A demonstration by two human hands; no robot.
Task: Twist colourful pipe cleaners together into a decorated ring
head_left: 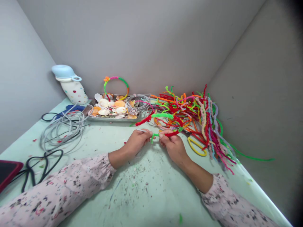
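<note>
Head view: one chenille-stem loop [163, 116], held over the middle of the pale green table [151, 195] — fuzzy, unclosed, red at the free end, then bright green, red, green and red again, finishing in bright green with a short tail hanging down. Pinched at that last green stretch between thumb and fingers of both hands, left hand [136, 142] on one side, right hand [174, 146] just beside it.

Behind, one shallow metal tray [113, 119], filled with seashells [120, 110] in white and orange, overlapping too much to count. Standing upright among them, one multicoloured ring [124, 81] with an orange knot. Lying partly over the tray's right end, one grey wire coil [129, 102]; on the left, another, larger and looser, near a black cable [29, 168].

To the right, one heap of chenille stems [205, 126], too many to count, with one yellow handle [198, 153] beside it. Far left, one white bottle [74, 90] with blue cap — contents impossible to tell.
</note>
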